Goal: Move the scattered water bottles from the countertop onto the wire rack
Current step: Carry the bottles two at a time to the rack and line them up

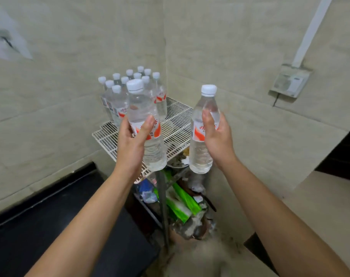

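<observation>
Plastic water bottles [144, 108] are clasped upright by the curled left hand [133, 140] and right hand [218, 136] over the mid-frame wire rack [176, 124]; next, stand both beside the bottle cluster [118, 96].

Kitchen or utility corner, likely domestic: beige tiled walls [60, 96] behind wire rack [176, 124]; black surface [50, 216] left of rack; wall socket [290, 81] right; green packets [182, 202] beneath.
</observation>
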A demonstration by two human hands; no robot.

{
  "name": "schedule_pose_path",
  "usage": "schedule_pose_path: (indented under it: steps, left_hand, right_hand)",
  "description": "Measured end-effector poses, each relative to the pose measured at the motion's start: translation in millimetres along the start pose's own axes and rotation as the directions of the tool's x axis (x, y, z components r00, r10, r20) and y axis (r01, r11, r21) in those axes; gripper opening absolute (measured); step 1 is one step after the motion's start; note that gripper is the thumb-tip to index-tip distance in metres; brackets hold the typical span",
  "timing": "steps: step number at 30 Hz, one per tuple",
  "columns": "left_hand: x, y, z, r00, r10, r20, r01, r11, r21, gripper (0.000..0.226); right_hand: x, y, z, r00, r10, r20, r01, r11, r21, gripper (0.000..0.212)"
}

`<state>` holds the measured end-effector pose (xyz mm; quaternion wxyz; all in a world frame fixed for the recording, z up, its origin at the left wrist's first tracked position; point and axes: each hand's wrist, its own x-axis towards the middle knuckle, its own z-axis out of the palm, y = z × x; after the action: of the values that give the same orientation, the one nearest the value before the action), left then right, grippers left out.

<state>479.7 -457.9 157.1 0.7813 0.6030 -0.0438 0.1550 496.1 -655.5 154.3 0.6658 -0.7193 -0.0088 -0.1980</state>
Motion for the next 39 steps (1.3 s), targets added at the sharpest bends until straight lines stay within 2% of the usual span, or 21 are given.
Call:
schedule_pose_path:
  steps: [1,3,5,7,11,14,17,22,27,29,32,34,35,36,39]
  left_hand:
    - [11,-5,2,0.999,-0.004,-0.036,0.004,1.000,-0.001,0.059]
    - [32,-18,5,0.993,-0.002,-0.118,0.003,1.000,0.013,0.064]
    - [53,-32,7,0.983,0.004,-0.184,0.002,0.999,0.033,0.062]
    - [75,-46,10,0.969,0.006,-0.246,0.009,0.998,0.063,0.057]
    - [119,-67,13,0.920,0.051,-0.389,0.023,0.983,0.183,0.052]
    - [145,-85,12,0.896,0.064,-0.438,0.058,0.964,0.259,0.055]
    - [157,-101,10,0.872,0.052,-0.487,0.100,0.954,0.282,0.058]
    - [161,-116,7,0.880,0.017,-0.475,0.148,0.940,0.308,0.055]
    - [158,-124,0,0.891,0.041,-0.452,0.136,0.926,0.352,0.060]
    - [154,-131,-6,0.897,0.056,-0.437,0.144,0.901,0.410,0.065]
    - [140,-147,-16,0.922,-0.023,-0.387,0.247,0.803,0.542,0.074]
    - [130,-159,-21,0.923,-0.113,-0.367,0.327,0.733,0.597,0.077]
    - [126,-164,-23,0.919,-0.133,-0.370,0.349,0.710,0.612,0.076]
    - [124,-167,-24,0.916,-0.135,-0.378,0.358,0.699,0.619,0.072]
    - [123,-170,-27,0.906,-0.115,-0.407,0.364,0.702,0.612,0.059]
  right_hand:
    - [17,6,6,0.999,-0.023,0.047,0.023,1.000,-0.009,0.027]
    - [50,20,18,0.988,-0.039,0.152,0.040,0.999,-0.005,0.042]
    - [83,36,32,0.971,-0.042,0.236,0.042,0.999,0.005,0.062]
    - [118,52,47,0.949,-0.042,0.312,0.041,0.999,0.011,0.073]
    - [181,78,74,0.871,-0.041,0.490,0.030,0.999,0.029,0.065]
    - [215,102,96,0.815,-0.028,0.579,0.002,0.999,0.046,0.081]
    - [233,121,113,0.747,0.014,0.665,-0.064,0.997,0.050,0.085]
    - [235,138,135,0.676,0.026,0.736,-0.075,0.997,0.034,0.097]
    - [233,154,140,0.646,0.027,0.763,-0.067,0.998,0.021,0.093]
    - [232,165,132,0.608,0.029,0.793,-0.041,0.999,-0.005,0.096]
    - [231,191,114,0.492,0.143,0.859,0.099,0.971,-0.218,0.107]
    - [232,203,103,0.448,0.265,0.854,0.302,0.854,-0.424,0.116]
    - [232,205,100,0.436,0.308,0.846,0.367,0.797,-0.479,0.112]
    - [232,205,99,0.435,0.313,0.844,0.382,0.785,-0.488,0.103]
    - [227,196,104,0.477,0.266,0.838,0.334,0.827,-0.453,0.076]
